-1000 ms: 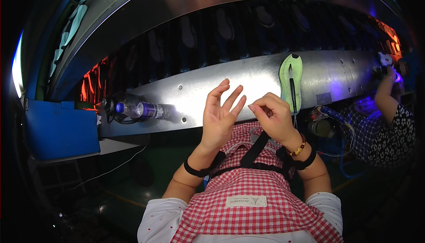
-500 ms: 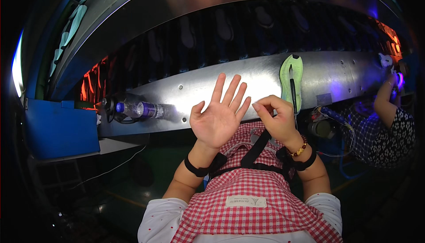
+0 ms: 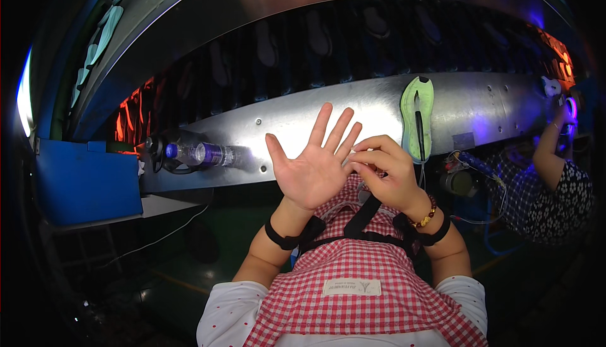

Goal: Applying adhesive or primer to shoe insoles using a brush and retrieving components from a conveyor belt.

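Over the metal bench, my left hand is held palm up with its fingers spread, holding nothing. My right hand meets its little-finger side, thumb and fingertips drawn together in a pinch against the edge of the palm. Whether anything small lies between those fingertips is hidden. Just beyond my right hand, a light green shoe sole rests lengthwise on the bench. A slim black tool lies along it, with a thin cord hanging from its near end.
Clear plastic bottles lie at the bench's left end beside a blue box. Behind the bench runs a dark rack of shoe-shaped pieces. Orange glows light both ends. A co-worker's arm reaches in at right, near a dark pot.
My right hand has moved slightly left, so its pinched fingertips now touch the side of my left hand. The left thumb has stretched outward and the palm has shifted slightly right.
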